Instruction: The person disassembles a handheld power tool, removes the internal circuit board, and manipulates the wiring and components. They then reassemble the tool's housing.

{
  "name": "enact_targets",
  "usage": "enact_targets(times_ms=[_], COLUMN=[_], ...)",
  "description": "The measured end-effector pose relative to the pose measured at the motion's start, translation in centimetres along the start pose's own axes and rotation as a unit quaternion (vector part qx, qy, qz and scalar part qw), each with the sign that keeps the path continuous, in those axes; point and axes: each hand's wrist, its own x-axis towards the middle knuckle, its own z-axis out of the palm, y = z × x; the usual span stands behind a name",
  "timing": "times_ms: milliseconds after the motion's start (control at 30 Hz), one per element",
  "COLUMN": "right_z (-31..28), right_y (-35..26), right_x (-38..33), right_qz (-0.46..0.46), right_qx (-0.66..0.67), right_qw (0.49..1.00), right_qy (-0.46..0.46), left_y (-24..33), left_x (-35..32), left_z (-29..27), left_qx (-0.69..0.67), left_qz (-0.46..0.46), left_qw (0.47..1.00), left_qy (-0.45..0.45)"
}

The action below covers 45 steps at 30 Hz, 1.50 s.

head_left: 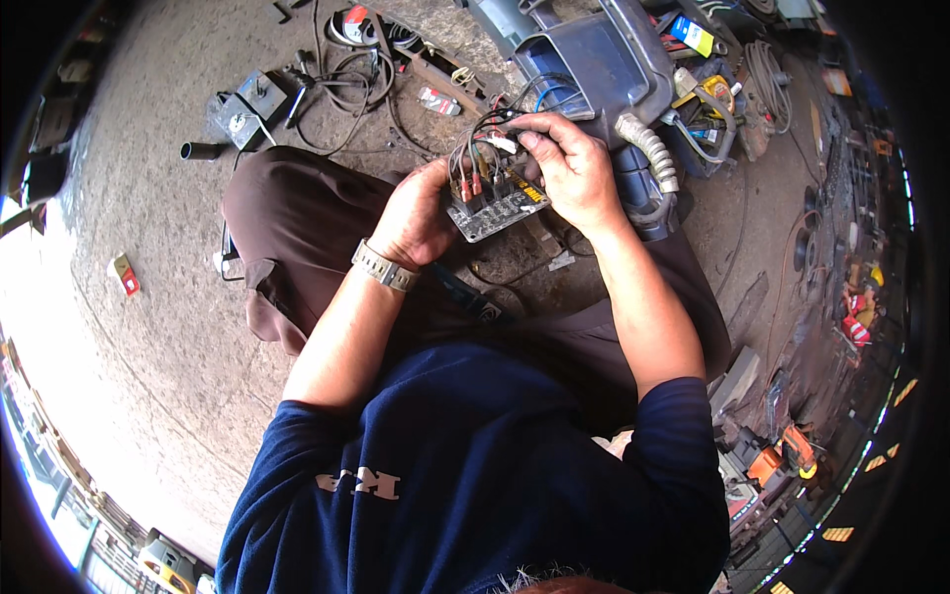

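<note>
Head view looks down on a person seated on a concrete floor (148,327), knees spread in brown trousers, with both bare hands raised over the lap. The left hand (416,218), a metal-banded watch (384,265) on its wrist, cups a small grey circuit board (487,210) from below and from its left edge, its grip clamped on the board so that the face with the connectors tilts up toward the eyes; held this way the board seems steadied against the pull of the other hand. The right hand (572,168) comes in from above, its grip pinched together on the bundle of thin wires (485,134) where their red-sleeved terminals meet the top of the board; the thumb and forefinger tips press close at the plugs. The wires arch up and away toward a grey-blue machine housing (584,59) lying just beyond the hands, so the board hangs near it on a short tether rather than resting on the floor. A ribbed white hose (648,148) curls beside the housing. Well apart, toward the far left of the floor, lie a small metal box (247,109) with loose black cables (346,84), and a little red-and-white packet (125,274) sits alone near the left edge.
</note>
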Motion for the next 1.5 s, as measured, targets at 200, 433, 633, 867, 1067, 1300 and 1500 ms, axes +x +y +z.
enact_targets(times_ms=[200, 433, 633, 867, 1067, 1300, 1500], right_z=[0.0, 0.0, 0.0, 0.6, 0.8, 0.9, 0.5], right_y=[0.7, 1.0, 1.1, 2.3, 2.2, 2.4, 1.9], right_x=[0.4, 1.0, 0.7, 0.4, 0.3, 0.1, 0.2], right_qz=[-0.065, -0.148, -0.138, -0.029, -0.005, -0.055, -0.108], right_qx=[-0.02, -0.077, -0.094, -0.021, -0.024, -0.05, -0.117], right_qw=[0.998, 0.985, 0.986, 0.999, 1.0, 0.997, 0.987], right_qy=[0.017, 0.032, 0.021, 0.021, 0.009, 0.018, 0.001], left_y=[0.4, 0.0, -0.1, 0.6, 0.8, 1.1, 1.1], left_x=[0.1, 0.5, 0.0, -0.6, -0.9, -1.2, -1.3], left_z=[-0.7, -1.5, -0.1, 0.5, 0.4, 0.3, 0.0], left_qx=[-0.031, 0.387, 0.519, 0.584, 0.619, 0.622, 0.636], left_qz=[0.039, 0.244, 0.35, 0.375, 0.379, 0.314, 0.318], left_qw=[0.995, 0.887, 0.769, 0.705, 0.671, 0.703, 0.693], left_qy=[-0.082, 0.063, 0.132, 0.145, 0.15, 0.143, 0.122])
